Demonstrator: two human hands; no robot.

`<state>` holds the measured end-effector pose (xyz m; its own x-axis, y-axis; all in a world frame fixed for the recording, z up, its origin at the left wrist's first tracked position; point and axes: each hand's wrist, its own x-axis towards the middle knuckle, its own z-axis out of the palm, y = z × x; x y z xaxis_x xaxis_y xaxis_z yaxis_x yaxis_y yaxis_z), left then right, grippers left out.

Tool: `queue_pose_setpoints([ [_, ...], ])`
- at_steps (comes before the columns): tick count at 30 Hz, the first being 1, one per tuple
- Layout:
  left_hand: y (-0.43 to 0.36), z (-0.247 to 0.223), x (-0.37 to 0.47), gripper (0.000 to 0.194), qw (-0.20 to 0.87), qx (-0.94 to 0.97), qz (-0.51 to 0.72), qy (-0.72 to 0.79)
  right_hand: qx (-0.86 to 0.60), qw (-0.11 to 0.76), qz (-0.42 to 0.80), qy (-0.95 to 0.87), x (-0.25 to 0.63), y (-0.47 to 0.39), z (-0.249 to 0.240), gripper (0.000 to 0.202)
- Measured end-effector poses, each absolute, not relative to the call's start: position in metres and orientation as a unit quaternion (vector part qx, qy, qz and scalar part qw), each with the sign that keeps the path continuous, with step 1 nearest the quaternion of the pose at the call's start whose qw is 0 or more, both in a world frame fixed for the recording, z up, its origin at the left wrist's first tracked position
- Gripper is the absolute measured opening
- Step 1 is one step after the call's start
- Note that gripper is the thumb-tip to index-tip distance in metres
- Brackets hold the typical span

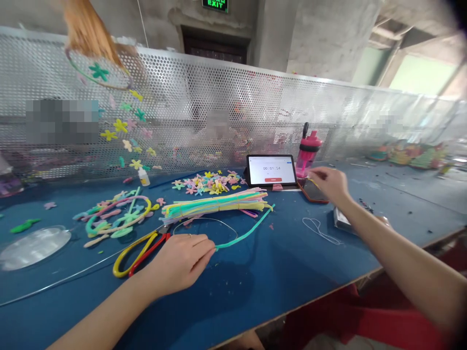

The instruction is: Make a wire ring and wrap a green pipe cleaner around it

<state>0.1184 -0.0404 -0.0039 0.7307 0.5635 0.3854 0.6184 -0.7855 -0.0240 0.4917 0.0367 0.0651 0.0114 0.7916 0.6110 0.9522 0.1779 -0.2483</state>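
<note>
My left hand (pixel 188 260) pinches one end of a green pipe cleaner (pixel 245 236), whose far end reaches up to the right near a tied bundle of pastel pipe cleaners (pixel 215 204). Under and beside that hand lie pliers or cutters with one yellow and one red handle (pixel 150 253). My right hand (pixel 330 182) is raised over the dark phone (pixel 313 190), its fingers closed together; whatever they may hold is too small to make out. A thin wire loop (pixel 219 221) lies behind the green pipe cleaner.
Several fuzzy flowers (pixel 211 182) are heaped before a tablet (pixel 272 169) showing a timer. A pink bottle (pixel 308 153) stands beside it. Left are a pipe-cleaner ring (pixel 149 206), a small glue bottle (pixel 143 177) and a clear disc (pixel 36 247). A perforated metal screen (pixel 175 87) runs behind.
</note>
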Motion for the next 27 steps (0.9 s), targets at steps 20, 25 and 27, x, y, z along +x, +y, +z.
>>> queue_pose_setpoints([
  [20, -0.04, 0.022, 0.089, 0.02, -0.109, -0.828, -0.364, -0.412, -0.273, 0.39, 0.071, -0.877, 0.29, -0.005, 0.011, 0.021],
  [25, -0.043, 0.023, 0.093, 0.019, -0.159, -0.827, -0.378, -0.385, -0.269, 0.404, 0.035, -0.874, 0.292, -0.012, 0.009, 0.021],
  [27, -0.044, 0.024, 0.094, 0.021, -0.178, -0.82, -0.389, -0.381, -0.256, 0.412, 0.036, -0.874, 0.292, -0.014, 0.011, 0.02],
])
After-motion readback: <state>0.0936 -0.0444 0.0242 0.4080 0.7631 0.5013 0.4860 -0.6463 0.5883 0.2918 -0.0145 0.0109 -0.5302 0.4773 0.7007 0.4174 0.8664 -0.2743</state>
